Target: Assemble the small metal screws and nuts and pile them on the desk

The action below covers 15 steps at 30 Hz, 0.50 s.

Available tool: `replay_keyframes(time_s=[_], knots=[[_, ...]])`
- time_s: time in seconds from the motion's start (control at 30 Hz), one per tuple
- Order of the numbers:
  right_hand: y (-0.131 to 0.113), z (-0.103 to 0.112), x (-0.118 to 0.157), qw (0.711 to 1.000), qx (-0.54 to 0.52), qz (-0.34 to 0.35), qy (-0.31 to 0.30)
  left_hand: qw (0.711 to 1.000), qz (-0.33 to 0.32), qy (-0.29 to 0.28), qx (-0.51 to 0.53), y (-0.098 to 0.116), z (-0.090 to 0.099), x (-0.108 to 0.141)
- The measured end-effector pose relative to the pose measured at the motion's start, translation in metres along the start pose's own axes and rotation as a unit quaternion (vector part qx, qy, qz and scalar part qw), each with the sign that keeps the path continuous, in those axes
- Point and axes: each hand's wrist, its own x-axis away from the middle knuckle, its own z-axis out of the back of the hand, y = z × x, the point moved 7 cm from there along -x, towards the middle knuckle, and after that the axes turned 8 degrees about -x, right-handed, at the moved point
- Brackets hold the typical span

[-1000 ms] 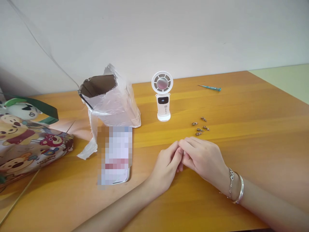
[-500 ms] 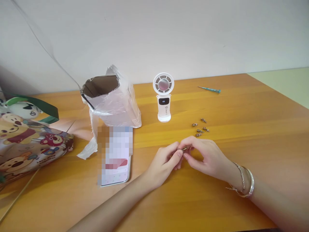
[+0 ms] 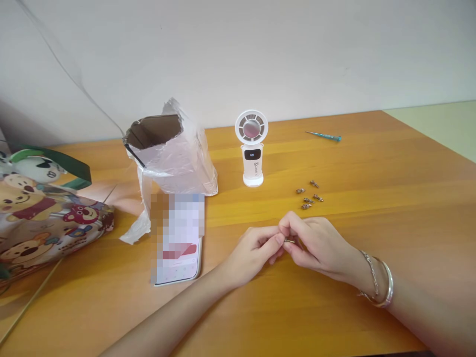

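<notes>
Left hand (image 3: pixel 253 254) had a small metal piece (image 3: pixel 289 241) pinched at its fingertips; couldn't tell if the right hand (image 3: pixel 320 244), curled in close, gripped it too. Five more pieces (image 3: pixel 308 200) lay at its one o'clock.

The metal part (image 3: pixel 289 241), hidden a second ago, now shows between the left hand (image 3: pixel 255 253) and right hand (image 3: pixel 318 243), whose wrist has shifted right.

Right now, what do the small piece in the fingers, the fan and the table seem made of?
Small piece: probably metal, going by its dull glint, though mostly hidden.
Fan: likely plastic, with a smooth white finish.
Table: wood or wood-look laminate, satin sheen, streaky grain.
</notes>
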Motion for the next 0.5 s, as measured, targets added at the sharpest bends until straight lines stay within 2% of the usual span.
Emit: replay_keyframes(time_s=[0.13, 0.3, 0.5], knots=[[-0.001, 0.004, 0.001, 0.999, -0.048, -0.001, 0.002, 0.999, 0.009, 0.011, 0.030, -0.001, 0.003, 0.000], [-0.008, 0.010, 0.001, 0.997, 0.012, 0.052, 0.055, 0.999, 0.016, 0.041, 0.027, -0.002, 0.005, 0.000], [-0.017, 0.015, 0.004, 0.987, 0.077, 0.098, 0.104, 0.999, 0.038, 0.034, 0.006, -0.001, 0.000, 0.001]])
